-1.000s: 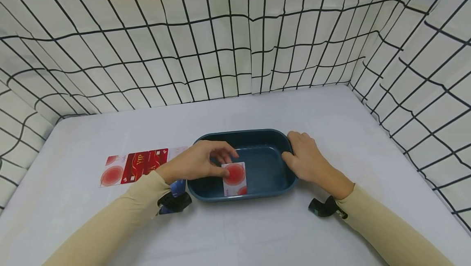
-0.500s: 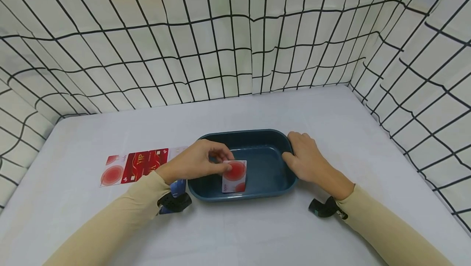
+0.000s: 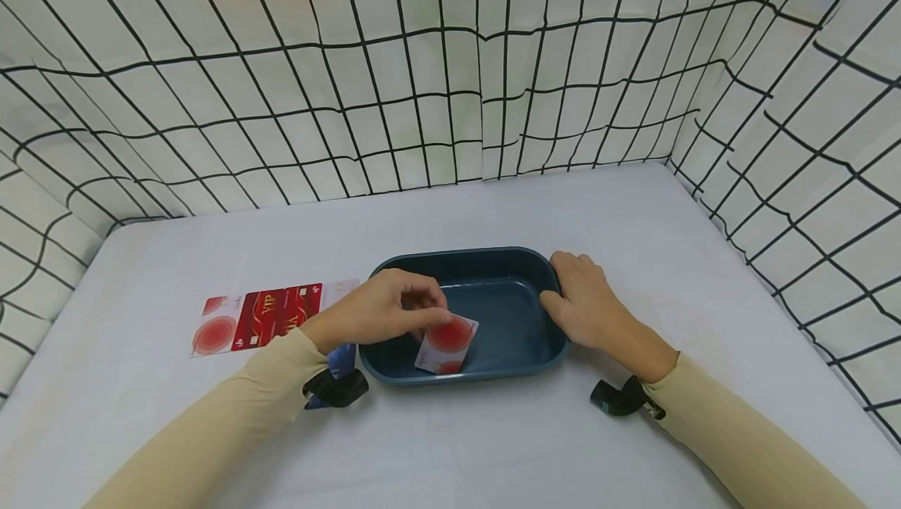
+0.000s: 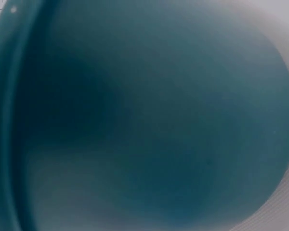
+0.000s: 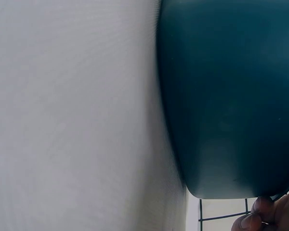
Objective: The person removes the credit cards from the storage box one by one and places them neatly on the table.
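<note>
A dark teal tray [image 3: 507, 329] with rounded corners stands on the white table. My left hand [image 3: 390, 307] reaches over its left side and pinches a white card with red circles [image 3: 448, 345] between thumb and fingers; the card leans, its lower edge down inside the tray. My right hand [image 3: 587, 302] grips the tray's right rim, thumb on the inner side. In the left wrist view the tray's outer wall [image 4: 183, 120] fills most of the picture, and the left hand is hidden. The right wrist view shows the tray's outside [image 5: 226, 96] and some right fingertips [image 5: 253, 221].
Left of the tray lies a row of cards: a white one with red circles [image 3: 214, 335], red VIP cards [image 3: 274, 313] and a pale one [image 3: 341, 290] partly behind the left hand. A blue item [image 3: 341, 360] shows under the left wrist. Black wire grid [image 3: 436, 102] walls surround the table.
The card in my left hand has gone from upright to tilted, its lower end swung to the left. My right hand and the tray have stayed put.
</note>
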Tool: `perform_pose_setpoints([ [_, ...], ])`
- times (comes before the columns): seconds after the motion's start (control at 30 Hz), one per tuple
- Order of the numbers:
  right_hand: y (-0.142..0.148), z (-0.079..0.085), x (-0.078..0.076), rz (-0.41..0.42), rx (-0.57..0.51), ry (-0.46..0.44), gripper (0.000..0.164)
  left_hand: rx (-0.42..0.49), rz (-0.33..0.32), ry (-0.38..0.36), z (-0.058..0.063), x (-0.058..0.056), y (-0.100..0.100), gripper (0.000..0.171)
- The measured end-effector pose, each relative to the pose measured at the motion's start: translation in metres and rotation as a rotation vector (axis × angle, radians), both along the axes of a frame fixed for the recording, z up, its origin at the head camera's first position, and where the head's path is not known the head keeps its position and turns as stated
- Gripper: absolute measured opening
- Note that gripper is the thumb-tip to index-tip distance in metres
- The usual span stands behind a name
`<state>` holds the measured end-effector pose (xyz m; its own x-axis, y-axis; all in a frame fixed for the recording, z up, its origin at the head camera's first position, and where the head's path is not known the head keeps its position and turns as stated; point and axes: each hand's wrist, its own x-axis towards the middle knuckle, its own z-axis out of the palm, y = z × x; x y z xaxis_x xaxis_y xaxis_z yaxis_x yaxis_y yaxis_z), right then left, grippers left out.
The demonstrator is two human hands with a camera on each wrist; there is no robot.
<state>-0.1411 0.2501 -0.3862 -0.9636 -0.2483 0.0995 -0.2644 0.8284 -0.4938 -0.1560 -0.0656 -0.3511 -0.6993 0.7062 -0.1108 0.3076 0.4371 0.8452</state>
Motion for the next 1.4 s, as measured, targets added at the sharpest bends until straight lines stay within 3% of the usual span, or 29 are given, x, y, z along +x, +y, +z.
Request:
perform_pose_setpoints([
  [0.47,-0.0002,0.0008,0.0002,-0.003,0.0,-0.007,0.009,-0.013,-0.01,0.07,-0.0014,-0.0006,-0.0013,0.016],
  [0.83,-0.0003,0.0014,0.0002,-0.003,-0.01,-0.01,0.01,-0.074,-0.025,0.107,0.0012,-0.0002,-0.0007,0.026],
  [1.1,0.0,-0.0003,0.0001,-0.004,-0.013,-0.008,0.009,-0.089,-0.031,0.102,0.0017,-0.0005,0.0007,0.026],
  [1.4,-0.0001,-0.0005,-0.0005,-0.002,-0.009,-0.002,0.009,-0.14,-0.033,0.15,-0.0004,0.001,0.0013,0.027],
])
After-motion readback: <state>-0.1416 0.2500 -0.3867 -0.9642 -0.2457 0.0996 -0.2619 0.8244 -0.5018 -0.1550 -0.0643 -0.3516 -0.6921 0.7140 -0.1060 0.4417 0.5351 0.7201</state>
